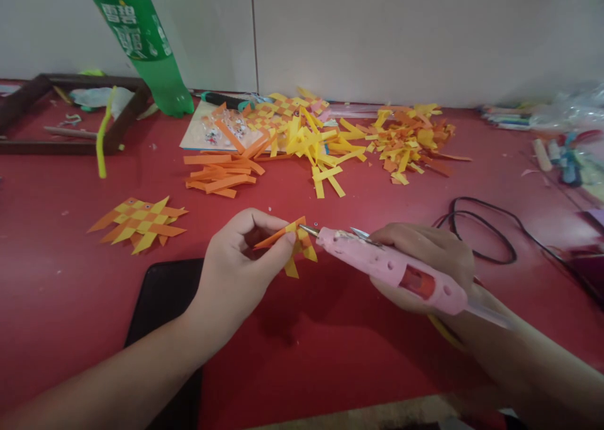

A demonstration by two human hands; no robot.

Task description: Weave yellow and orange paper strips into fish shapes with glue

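Observation:
Between the thumb and fingers of my left hand (248, 254) is a small woven paper fish (296, 244) in orange and yellow strips. My right hand (425, 254) is wrapped round a pink hot glue gun (384, 263). Its metal nozzle points left and meets or nearly meets the fish's upper edge; I cannot tell which. A silver pointed blade (360, 233) sticks out by the right fingers, its other end hidden by the hand. A tiny googly eye (316, 224) lies just beyond the nozzle. Finished-looking woven fish (144, 219) lie stacked at left.
Orange strips (224, 175), yellow strips (316, 141) and paper scraps (413, 141) lie toward the wall. A green bottle (146, 46) stands back left beside a brown frame (61, 147). A black phone-like slab (163, 298) sits under my left forearm. A black cord (486, 229) loops at right.

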